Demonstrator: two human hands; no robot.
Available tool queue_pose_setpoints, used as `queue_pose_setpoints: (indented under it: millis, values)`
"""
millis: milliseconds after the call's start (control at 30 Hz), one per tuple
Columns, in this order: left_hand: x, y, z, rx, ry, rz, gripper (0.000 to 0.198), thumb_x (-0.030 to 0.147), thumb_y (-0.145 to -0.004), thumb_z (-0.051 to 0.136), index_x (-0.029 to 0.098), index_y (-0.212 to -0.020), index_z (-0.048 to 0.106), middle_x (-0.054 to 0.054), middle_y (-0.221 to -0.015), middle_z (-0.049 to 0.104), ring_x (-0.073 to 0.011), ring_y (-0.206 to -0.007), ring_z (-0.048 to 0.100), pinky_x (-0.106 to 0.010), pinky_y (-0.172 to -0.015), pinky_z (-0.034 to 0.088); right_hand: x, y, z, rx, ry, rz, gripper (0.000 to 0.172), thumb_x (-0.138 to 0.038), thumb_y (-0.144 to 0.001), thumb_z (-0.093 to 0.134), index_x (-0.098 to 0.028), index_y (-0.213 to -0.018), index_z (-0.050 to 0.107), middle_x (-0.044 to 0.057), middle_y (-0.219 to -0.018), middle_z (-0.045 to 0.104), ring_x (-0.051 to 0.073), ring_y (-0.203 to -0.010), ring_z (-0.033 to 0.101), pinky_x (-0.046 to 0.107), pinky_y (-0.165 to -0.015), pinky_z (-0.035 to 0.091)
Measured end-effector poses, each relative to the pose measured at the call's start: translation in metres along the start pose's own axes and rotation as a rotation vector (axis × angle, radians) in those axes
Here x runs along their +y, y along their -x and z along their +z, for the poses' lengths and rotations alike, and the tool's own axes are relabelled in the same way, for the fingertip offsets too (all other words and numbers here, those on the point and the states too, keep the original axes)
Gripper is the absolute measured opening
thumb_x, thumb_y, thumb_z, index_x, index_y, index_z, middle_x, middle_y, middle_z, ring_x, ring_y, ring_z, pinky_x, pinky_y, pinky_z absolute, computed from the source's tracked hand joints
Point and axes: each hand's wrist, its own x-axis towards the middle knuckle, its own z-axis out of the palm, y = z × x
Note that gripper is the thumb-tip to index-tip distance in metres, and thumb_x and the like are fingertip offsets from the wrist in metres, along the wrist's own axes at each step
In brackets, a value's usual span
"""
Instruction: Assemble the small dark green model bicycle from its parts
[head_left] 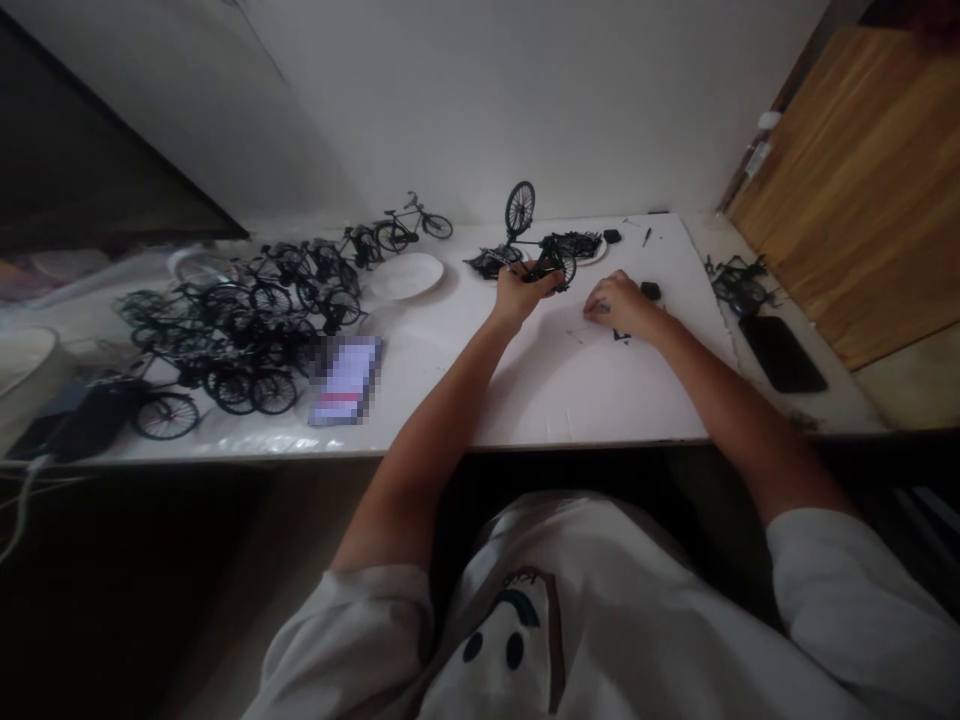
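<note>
My left hand [519,298] is closed around a small black model bicycle [553,262], holding it tilted above the white tabletop with one wheel raised. To its right, my right hand [624,303] is low over the table, its fingers bent and pinched together. Whatever may lie between those fingertips is too small to make out. Small dark pieces [621,337] and a thin wire-like part [574,336] lie just below that hand. Behind the held bicycle, black parts [491,262] are heaped, and more black parts [579,244] rest on a white plate [600,254].
Many model bicycles [247,310] crowd the left side, with one bicycle [412,225] standing near the wall. Nearby are a white plate [407,276] and a phone with a lit screen [346,382]. At right lie a dark phone [782,354] and black bicycle parts [742,285], beside a wooden board [855,190].
</note>
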Motion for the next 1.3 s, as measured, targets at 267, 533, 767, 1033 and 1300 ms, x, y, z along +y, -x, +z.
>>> queue_pose_setpoints:
  millis: [267,533,767,1033,1300]
  values:
    - [0.003,0.004,0.005,-0.017,-0.003,0.037,0.033,0.032,-0.067,0.100,0.013,-0.085,0.079,-0.005,-0.080,0.077,-0.0146,-0.074,0.071,-0.029,-0.071,0.064,-0.010,-0.002,0.007,0.000,0.126,-0.025,0.013,-0.023,-0.092,0.076,-0.020,-0.100,0.087,0.016,-0.111,0.079,0.039,-0.120,0.057,0.050,-0.102,0.052]
    - [0.007,0.004,0.002,-0.023,-0.022,0.055,0.032,0.033,-0.069,0.099,0.013,-0.083,0.078,-0.004,-0.078,0.075,-0.0139,-0.072,0.070,-0.028,-0.070,0.063,-0.018,0.004,0.003,-0.030,0.071,-0.050,0.018,-0.023,-0.095,0.072,-0.021,-0.107,0.085,0.016,-0.117,0.077,0.038,-0.124,0.058,0.050,-0.106,0.051]
    - [0.009,0.004,0.002,-0.035,-0.022,0.076,0.032,0.033,-0.070,0.099,0.013,-0.082,0.077,-0.004,-0.077,0.074,-0.0133,-0.071,0.069,-0.027,-0.068,0.063,-0.029,0.007,-0.012,-0.017,0.185,0.047,0.039,-0.036,-0.094,0.077,-0.023,-0.131,0.081,0.015,-0.130,0.078,0.041,-0.129,0.056,0.055,-0.105,0.046]
    - [0.005,0.001,0.002,-0.039,-0.031,0.084,0.032,0.033,-0.072,0.099,0.013,-0.085,0.077,-0.004,-0.076,0.074,-0.0138,-0.071,0.070,-0.027,-0.068,0.062,-0.030,0.007,-0.010,-0.088,0.259,-0.006,0.025,-0.033,-0.102,0.069,-0.022,-0.115,0.086,0.016,-0.125,0.080,0.040,-0.129,0.057,0.053,-0.102,0.045]
    - [0.002,0.000,0.004,-0.050,-0.029,0.079,0.031,0.032,-0.072,0.098,0.014,-0.086,0.077,-0.005,-0.077,0.075,-0.0152,-0.075,0.072,-0.027,-0.068,0.061,-0.028,0.003,-0.003,-0.083,0.265,-0.017,0.022,-0.029,-0.103,0.069,-0.020,-0.109,0.088,0.017,-0.124,0.080,0.040,-0.126,0.058,0.052,-0.100,0.047]
